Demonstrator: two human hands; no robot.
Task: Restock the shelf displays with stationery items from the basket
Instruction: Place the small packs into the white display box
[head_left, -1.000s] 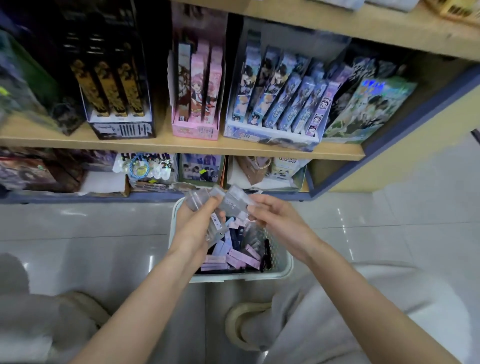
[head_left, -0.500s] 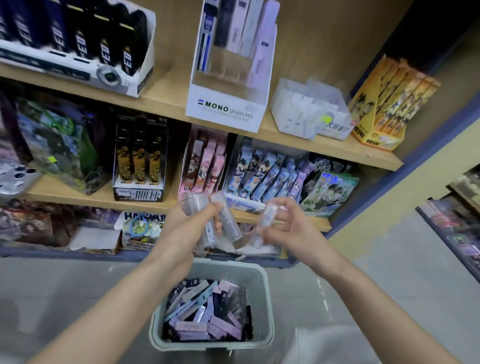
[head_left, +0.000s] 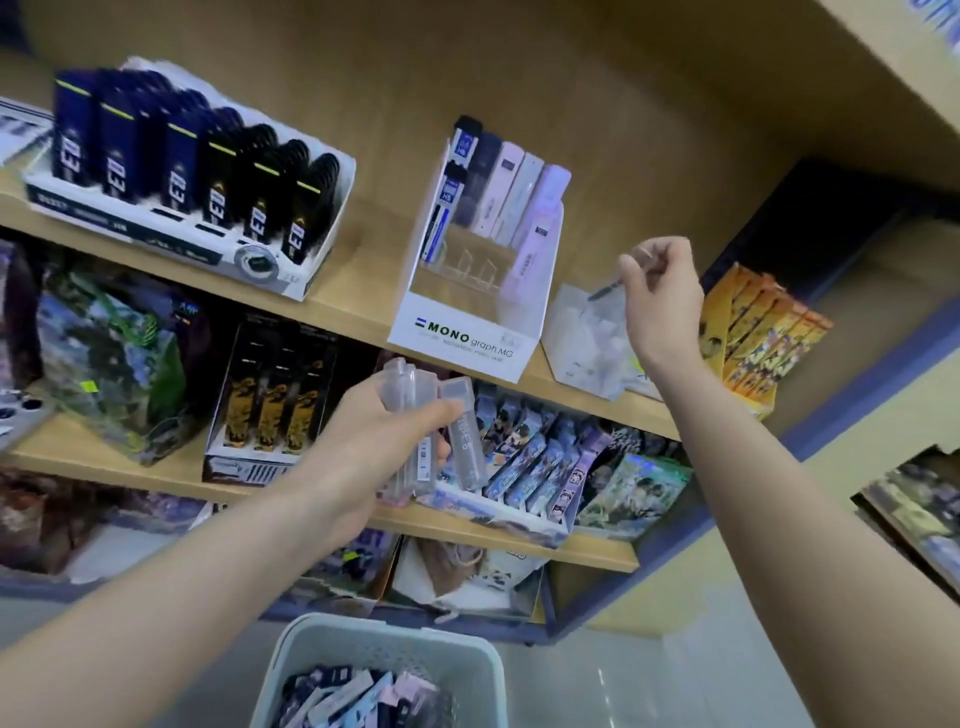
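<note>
— On the upper shelf, beside the white MONO display (head_left: 467, 338), what does the right hand (head_left: 660, 296) have?
— A slim clear case (head_left: 602, 291), pinched between thumb and fingertips, just over the clear plastic box (head_left: 576, 338) there.
— And the left hand (head_left: 384, 441)?
— Lower, in front of the middle shelf, fingers curled round a bundle of clear cases (head_left: 415, 431), one sticking out to the right.
— The basket (head_left: 291, 670)?
— On the floor below, between the arms, with stationery packs (head_left: 353, 696) piled inside

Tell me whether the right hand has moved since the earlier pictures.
Yes. The right hand rose rightward to the clear box beside the MONO display.
</note>
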